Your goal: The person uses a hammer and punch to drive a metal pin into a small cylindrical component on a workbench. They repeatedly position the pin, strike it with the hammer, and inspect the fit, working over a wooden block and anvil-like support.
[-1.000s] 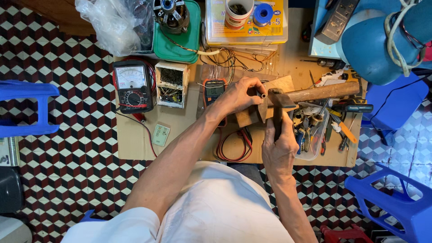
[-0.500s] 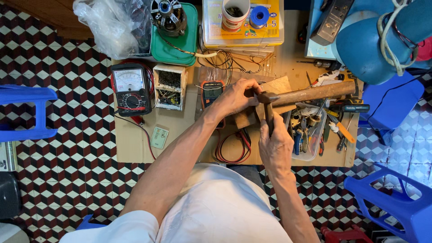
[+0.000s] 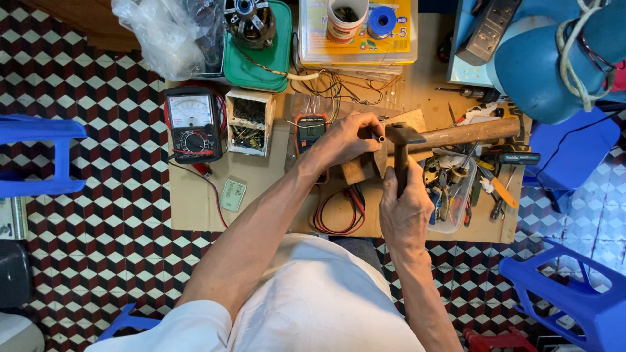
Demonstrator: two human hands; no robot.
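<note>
The right hand (image 3: 405,212) is wrapped tightly around a dark metal-headed hammer (image 3: 400,151), its head hovering just above a short pale metal tube (image 3: 377,137). The left hand (image 3: 349,139) pinches that tube upright against a bare wooden block (image 3: 365,166), apparently steadying it.

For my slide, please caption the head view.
Right hand holds a hammer over a small tube held by left hand.
</note>
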